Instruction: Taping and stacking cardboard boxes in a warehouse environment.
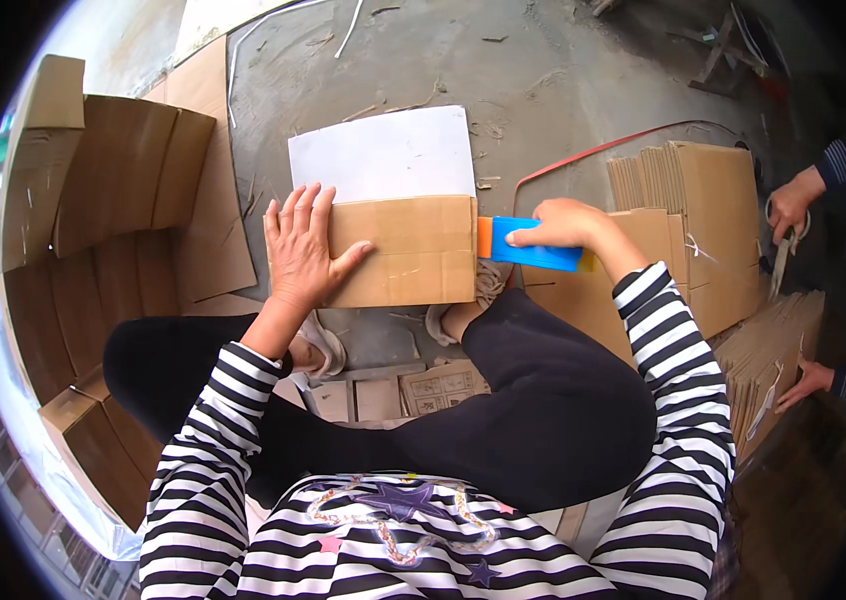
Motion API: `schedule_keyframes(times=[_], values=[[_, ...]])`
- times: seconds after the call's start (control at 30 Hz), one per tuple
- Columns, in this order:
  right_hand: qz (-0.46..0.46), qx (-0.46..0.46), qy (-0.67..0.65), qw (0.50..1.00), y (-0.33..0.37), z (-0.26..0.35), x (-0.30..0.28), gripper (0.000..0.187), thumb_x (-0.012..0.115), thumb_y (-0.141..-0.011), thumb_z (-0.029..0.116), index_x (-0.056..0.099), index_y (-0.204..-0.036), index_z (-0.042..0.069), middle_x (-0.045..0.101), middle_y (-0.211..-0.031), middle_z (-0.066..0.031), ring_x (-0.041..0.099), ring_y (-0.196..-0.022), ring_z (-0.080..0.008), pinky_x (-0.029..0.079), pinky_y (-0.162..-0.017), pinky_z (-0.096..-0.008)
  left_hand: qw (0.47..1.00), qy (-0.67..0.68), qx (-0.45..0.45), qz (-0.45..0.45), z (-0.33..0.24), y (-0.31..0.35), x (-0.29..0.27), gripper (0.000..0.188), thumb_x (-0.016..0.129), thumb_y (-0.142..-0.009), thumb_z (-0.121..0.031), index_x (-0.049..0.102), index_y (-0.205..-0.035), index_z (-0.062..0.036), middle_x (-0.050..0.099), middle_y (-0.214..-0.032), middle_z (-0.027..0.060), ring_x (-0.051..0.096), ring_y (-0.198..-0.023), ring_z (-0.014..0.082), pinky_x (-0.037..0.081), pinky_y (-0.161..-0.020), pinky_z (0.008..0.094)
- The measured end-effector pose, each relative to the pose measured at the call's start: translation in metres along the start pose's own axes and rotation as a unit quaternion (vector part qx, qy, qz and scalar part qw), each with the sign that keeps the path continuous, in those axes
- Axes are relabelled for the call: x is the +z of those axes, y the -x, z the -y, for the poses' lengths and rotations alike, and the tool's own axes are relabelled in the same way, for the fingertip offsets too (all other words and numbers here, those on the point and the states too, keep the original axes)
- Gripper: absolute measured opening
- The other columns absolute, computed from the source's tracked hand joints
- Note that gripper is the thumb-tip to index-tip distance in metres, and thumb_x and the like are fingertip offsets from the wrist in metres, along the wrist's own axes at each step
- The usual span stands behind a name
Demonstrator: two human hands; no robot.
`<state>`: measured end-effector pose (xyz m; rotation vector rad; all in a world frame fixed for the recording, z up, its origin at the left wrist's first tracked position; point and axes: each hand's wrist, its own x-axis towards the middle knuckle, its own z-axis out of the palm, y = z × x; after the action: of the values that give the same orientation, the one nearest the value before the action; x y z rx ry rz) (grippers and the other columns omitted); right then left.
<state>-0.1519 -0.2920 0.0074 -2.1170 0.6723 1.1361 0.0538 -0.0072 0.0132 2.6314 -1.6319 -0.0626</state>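
Note:
A closed brown cardboard box [413, 250] lies in front of me, a pale seam running across its upper face. My left hand [305, 245] rests flat on the box's left end, fingers spread and thumb pointing right. At the opposite end, my right hand [565, 224] is wrapped round a blue tape dispenser [541, 257]. Its orange end touches or nearly touches the box's right edge; a bit of yellow shows by its other end. Beyond the box's far edge extends a white sheet [383, 155], partly hidden by the box.
Brown boxes [118, 170] are stacked at the left. Flattened cardboard bundles [718, 225] stand at the right, where another person's hand [791, 205] holds scissors and their other hand [808, 384] touches a lower bundle [768, 360]. A red strap [593, 152] curves across the concrete floor [533, 80].

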Motion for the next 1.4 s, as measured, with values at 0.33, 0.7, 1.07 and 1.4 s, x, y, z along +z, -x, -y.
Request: schedule_keyframes(times=[0.33,0.7,1.07,1.4], values=[[-0.095,0.079,0.016,0.992,-0.033,0.01,0.044,0.062,0.056,-0.075,0.057,0.068,-0.092,-0.002,0.066,-0.091,-0.0218,0.064,-0.084,-0.0339,0.049,-0.074,-0.0404,1.0,0.005,0.004,-0.003,-0.004,-0.002,-0.003,0.076,0.053,-0.078,-0.06,0.04,-0.13,-0.0058,0.041,-0.132,0.0141,0.031,-0.129,0.0282,0.012,-0.109,0.0488],[-0.399,0.228,-0.444,0.77,0.046,-0.046,0.228,0.055,0.062,-0.076,0.05,0.058,-0.097,-0.001,0.064,-0.088,-0.0229,0.062,-0.085,-0.0378,0.047,-0.074,-0.0428,0.999,0.02,-0.002,-0.036,-0.004,-0.001,0.004,0.049,0.046,-0.09,-0.043,0.045,-0.124,-0.008,0.049,-0.123,0.0113,0.038,-0.123,0.0271,0.016,-0.108,0.0461],[-0.534,-0.029,-0.473,0.7,0.056,-0.021,0.313,0.027,0.05,-0.09,0.02,0.05,-0.111,0.004,0.054,-0.11,-0.0154,0.05,-0.105,-0.0258,0.037,-0.094,-0.0392,0.999,0.009,-0.01,-0.043,0.007,0.001,0.013,0.047,0.04,-0.094,-0.037,0.042,-0.131,-0.0083,0.042,-0.135,0.0133,0.032,-0.13,0.0291,0.013,-0.109,0.0499],[-0.543,0.099,-0.455,0.699,0.076,0.013,0.3,0.041,0.056,-0.085,0.035,0.051,-0.111,0.003,0.06,-0.1,-0.0178,0.057,-0.094,-0.0328,0.042,-0.083,-0.0426,0.989,0.083,0.116,-0.044,-0.094,-0.03,0.005,0.073,0.047,-0.085,-0.048,0.031,-0.139,-0.0019,0.029,-0.144,0.0187,0.021,-0.137,0.0315,0.004,-0.11,0.0531]])
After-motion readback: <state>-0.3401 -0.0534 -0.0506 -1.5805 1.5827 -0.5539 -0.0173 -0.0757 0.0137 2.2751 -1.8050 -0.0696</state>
